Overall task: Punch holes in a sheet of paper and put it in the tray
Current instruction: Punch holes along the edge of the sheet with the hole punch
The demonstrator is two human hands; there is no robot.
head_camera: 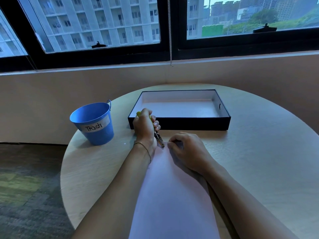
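Note:
A white sheet of paper (172, 200) lies lengthwise on the round wooden table (259, 152), running from the near edge toward the tray. My left hand (145, 128) is shut on a hole punch (159, 139) with yellow-green handles; its metal jaws sit at the paper's far left corner. My right hand (188, 150) rests on the far end of the sheet, fingers curled and pinching its far edge just right of the jaws. The black tray (179, 124) with a white inside stands behind the hands and holds nothing.
A blue bucket (94, 123) labelled "Trash" stands at the table's left, beside the tray. A small white speck (124, 143) lies on the table near my left wrist. A wall and windows rise behind the table; carpeted floor lies to the left.

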